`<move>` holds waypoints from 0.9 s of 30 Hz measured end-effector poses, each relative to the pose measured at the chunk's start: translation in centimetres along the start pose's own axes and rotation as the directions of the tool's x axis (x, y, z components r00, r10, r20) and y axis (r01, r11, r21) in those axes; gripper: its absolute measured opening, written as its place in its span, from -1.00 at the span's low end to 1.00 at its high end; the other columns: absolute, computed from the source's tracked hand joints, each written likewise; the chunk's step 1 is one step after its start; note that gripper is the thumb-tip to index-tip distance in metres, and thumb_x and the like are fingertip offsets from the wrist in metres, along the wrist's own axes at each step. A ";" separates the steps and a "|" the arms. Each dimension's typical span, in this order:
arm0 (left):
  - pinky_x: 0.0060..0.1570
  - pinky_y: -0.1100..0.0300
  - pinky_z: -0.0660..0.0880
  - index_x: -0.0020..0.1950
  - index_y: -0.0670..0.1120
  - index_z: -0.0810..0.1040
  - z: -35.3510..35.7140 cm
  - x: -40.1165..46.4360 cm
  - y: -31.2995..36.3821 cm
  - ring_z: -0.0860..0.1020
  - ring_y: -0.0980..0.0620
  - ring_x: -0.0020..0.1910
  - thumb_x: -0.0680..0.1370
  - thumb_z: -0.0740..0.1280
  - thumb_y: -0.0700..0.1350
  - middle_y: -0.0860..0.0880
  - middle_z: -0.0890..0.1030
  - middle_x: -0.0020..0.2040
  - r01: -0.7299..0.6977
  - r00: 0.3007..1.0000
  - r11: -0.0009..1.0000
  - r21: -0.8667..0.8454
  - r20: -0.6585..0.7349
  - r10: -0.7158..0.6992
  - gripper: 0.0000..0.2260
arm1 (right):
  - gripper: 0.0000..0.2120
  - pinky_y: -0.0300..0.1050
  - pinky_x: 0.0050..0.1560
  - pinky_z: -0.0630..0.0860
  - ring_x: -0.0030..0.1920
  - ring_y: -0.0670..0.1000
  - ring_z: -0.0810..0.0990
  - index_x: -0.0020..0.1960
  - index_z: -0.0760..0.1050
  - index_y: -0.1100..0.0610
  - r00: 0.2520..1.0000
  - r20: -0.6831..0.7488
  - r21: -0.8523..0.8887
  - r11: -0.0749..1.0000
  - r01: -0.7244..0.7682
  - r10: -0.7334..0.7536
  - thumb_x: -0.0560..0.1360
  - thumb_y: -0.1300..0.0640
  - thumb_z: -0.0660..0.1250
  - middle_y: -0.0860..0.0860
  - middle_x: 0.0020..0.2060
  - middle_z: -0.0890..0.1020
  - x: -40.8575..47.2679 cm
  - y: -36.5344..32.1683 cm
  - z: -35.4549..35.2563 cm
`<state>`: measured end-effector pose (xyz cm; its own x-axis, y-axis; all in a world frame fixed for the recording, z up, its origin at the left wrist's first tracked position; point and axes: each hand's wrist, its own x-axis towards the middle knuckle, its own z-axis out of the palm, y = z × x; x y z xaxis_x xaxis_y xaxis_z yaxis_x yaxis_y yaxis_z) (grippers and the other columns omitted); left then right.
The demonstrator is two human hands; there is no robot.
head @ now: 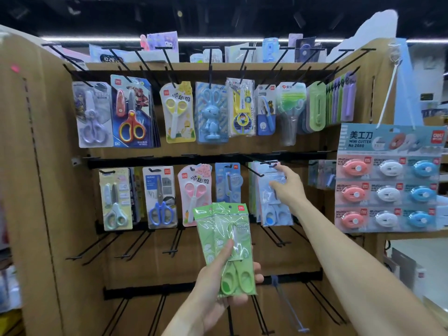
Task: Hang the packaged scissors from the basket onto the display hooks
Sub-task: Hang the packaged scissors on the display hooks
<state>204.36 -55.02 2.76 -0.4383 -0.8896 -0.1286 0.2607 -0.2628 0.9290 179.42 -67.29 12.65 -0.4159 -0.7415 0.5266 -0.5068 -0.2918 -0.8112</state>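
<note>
Left hand (213, 277): grips a small stack of green packaged scissors (230, 248), thumb across the front, fingers curled behind; held upright below the middle row.
Right hand (288, 187): arm stretched out, fingers pinching a blue packaged scissors (272, 202) at its upper part.
Blue packaged scissors: hangs at the front of a stack in the middle row, its top at the tip of a black display hook (268, 163).
Display rack (72, 214): brown board, black hooks in rows; top and middle rows carry assorted packaged scissors, lower hooks (135, 248) bare.
Right side: card of mini cutters (388, 178) in pink, white and blue.
</note>
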 end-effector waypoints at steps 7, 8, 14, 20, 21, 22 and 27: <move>-0.52 0.26 0.51 0.31 -0.08 0.63 0.2 -0.3 0.2 0.76 -0.15 0.07 0.60 0.33 0.28 -0.12 0.77 0.10 -0.018 0.998 0.999 0.035 -0.058 0.020 -0.51 | -0.58 -0.05 0.12 0.56 0.09 -0.03 0.60 0.35 0.50 -0.07 0.990 -0.142 0.051 0.998 0.021 -0.014 0.54 -0.02 0.50 0.01 0.17 0.55 -9.2 -1.0 0.7; -0.51 0.27 0.50 0.31 -0.06 0.63 0.3 -0.3 0.1 0.76 -0.14 0.04 0.59 0.34 0.27 -0.11 0.77 0.09 -0.026 0.998 0.999 0.046 -0.063 0.028 -0.51 | -0.59 -0.10 0.00 0.57 0.03 -0.07 0.63 0.28 0.50 -0.06 0.998 -0.046 0.186 0.982 -0.033 0.043 0.50 -0.08 0.53 -0.02 0.10 0.60 -12.1 -1.3 1.3; -0.41 0.18 0.55 0.28 -0.07 0.65 0.8 0.2 -0.9 0.76 -0.07 -0.20 0.52 0.42 0.28 -0.12 0.78 -0.03 -0.038 0.992 0.994 0.103 -0.114 0.050 -0.48 | -0.50 0.04 -0.07 0.61 -0.04 0.03 0.71 0.13 0.39 -0.02 0.992 0.064 0.344 0.931 -0.123 0.107 0.39 0.09 0.65 0.01 -0.11 0.73 -18.0 0.6 3.3; -0.39 0.10 0.66 0.31 -0.04 0.50 0.4 0.7 -0.8 0.75 -0.21 0.06 0.61 0.30 0.27 -0.18 0.76 0.09 -0.066 0.995 0.997 0.044 -0.069 0.069 -0.54 | -0.72 0.02 0.01 0.58 0.04 0.04 0.64 0.18 0.48 0.03 0.979 -0.172 0.511 0.860 -0.007 0.110 0.59 0.34 0.39 0.15 0.16 0.61 -13.5 1.1 0.1; -0.40 0.11 0.65 0.32 -0.02 0.48 0.4 0.6 -0.7 0.75 -0.20 0.08 0.63 0.26 0.27 -0.18 0.76 0.09 -0.068 0.996 0.997 0.045 -0.046 0.070 -0.57 | -0.69 0.05 0.12 0.61 0.14 0.05 0.65 0.22 0.49 0.00 0.980 -0.187 0.496 0.868 0.029 0.074 0.60 0.34 0.37 0.10 0.19 0.62 -12.2 0.8 -0.7; -0.42 0.12 0.64 0.35 -0.02 0.48 0.4 0.5 -0.7 0.74 -0.19 0.09 0.64 0.25 0.26 -0.19 0.76 0.10 -0.067 0.997 0.997 0.044 -0.033 0.069 -0.56 | -0.65 0.06 0.21 0.62 0.21 0.03 0.64 0.26 0.50 -0.03 0.982 -0.188 0.480 0.875 0.064 0.032 0.60 0.35 0.35 0.05 0.22 0.62 -11.0 0.6 -1.3; -0.42 0.14 0.61 0.38 -0.12 0.54 0.3 0.5 -1.0 0.74 -0.17 0.10 0.62 0.28 0.28 -0.18 0.76 0.10 -0.030 0.999 0.998 0.058 -0.021 0.032 -0.45 | -0.50 -0.31 0.43 0.36 0.42 -0.29 0.41 0.50 0.45 0.03 0.983 -0.114 0.342 0.923 0.176 -0.145 0.62 0.37 0.32 -0.13 0.43 0.51 -6.9 -0.7 -2.1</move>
<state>203.62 -55.14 1.83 -0.4118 -0.9050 -0.1064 0.2231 -0.2134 0.9511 181.12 -60.70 10.13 -0.4219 -0.6175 0.6639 -0.2826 -0.6062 -0.7434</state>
